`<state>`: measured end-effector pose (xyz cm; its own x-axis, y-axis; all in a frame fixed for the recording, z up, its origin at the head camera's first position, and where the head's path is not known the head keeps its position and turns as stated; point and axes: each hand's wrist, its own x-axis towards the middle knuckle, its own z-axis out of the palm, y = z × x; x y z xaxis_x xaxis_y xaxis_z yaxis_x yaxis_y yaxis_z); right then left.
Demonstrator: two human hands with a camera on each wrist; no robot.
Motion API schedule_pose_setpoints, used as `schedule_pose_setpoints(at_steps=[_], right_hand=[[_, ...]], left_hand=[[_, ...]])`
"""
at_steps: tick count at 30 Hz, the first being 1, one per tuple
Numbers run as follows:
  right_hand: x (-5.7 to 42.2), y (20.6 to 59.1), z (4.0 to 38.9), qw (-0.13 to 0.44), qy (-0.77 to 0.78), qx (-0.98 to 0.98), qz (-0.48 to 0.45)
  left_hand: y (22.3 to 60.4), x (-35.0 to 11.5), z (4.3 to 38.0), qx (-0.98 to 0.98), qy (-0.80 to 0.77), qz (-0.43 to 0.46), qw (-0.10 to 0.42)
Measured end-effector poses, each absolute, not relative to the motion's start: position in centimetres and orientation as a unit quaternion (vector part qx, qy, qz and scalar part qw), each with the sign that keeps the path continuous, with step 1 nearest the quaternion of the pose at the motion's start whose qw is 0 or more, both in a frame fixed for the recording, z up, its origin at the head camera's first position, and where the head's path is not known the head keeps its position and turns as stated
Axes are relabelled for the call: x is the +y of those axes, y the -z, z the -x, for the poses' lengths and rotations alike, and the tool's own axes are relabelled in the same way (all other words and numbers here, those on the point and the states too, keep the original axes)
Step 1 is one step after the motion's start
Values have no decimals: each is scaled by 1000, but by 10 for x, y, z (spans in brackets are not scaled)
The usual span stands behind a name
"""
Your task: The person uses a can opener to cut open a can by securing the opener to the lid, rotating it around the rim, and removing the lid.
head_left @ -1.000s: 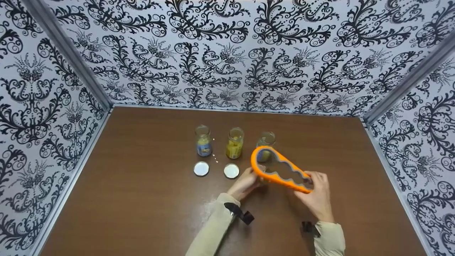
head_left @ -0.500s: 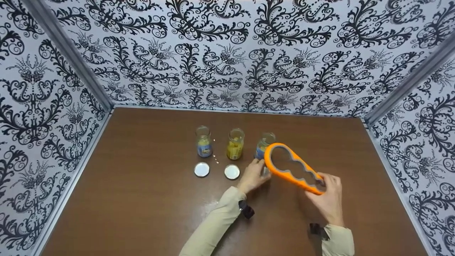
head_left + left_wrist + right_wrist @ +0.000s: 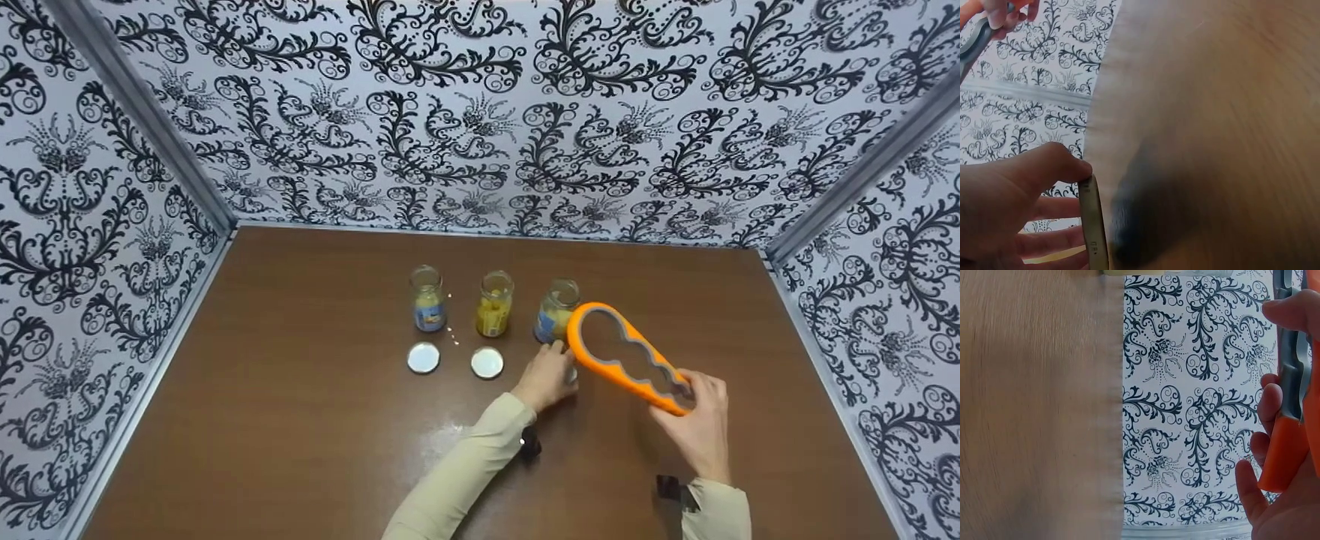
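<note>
Near the right jar (image 3: 553,324), my left hand (image 3: 547,377) pinches a jar lid (image 3: 1093,225) by its rim; the left wrist view shows it edge-on, thumb on one side and fingers on the other. That glass jar has a blue label, pale contents and no lid on it. My right hand (image 3: 703,429) grips the narrow end of an orange jar opener (image 3: 628,384) with a grey wavy inner edge. The opener is held up over the table, its round end just right of the jar.
Two more uncapped jars stand upright to the left: a middle jar (image 3: 494,315) with yellow contents and a left jar (image 3: 429,311) with a blue label. Before them lie a white lid (image 3: 487,363) and another white lid (image 3: 424,358). Small crumbs dot the brown table (image 3: 300,390).
The right hand has moved the opener rightward, off the right jar, which now shows more fully. My left hand has shifted slightly right, near the jar's base.
</note>
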<state>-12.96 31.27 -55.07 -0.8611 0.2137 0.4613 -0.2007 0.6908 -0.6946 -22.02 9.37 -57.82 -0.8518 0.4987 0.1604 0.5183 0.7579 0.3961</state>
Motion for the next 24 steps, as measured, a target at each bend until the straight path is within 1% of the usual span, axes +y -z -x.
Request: schedule_pose_setpoints(at_steps=[15, 24], right_hand=[[314, 550, 125, 245, -393, -886, 20], [317, 553, 124, 255, -390, -885, 7]], left_hand=[[579, 97, 227, -941, 174, 291, -3], [584, 98, 227, -936, 158, 313, 22]])
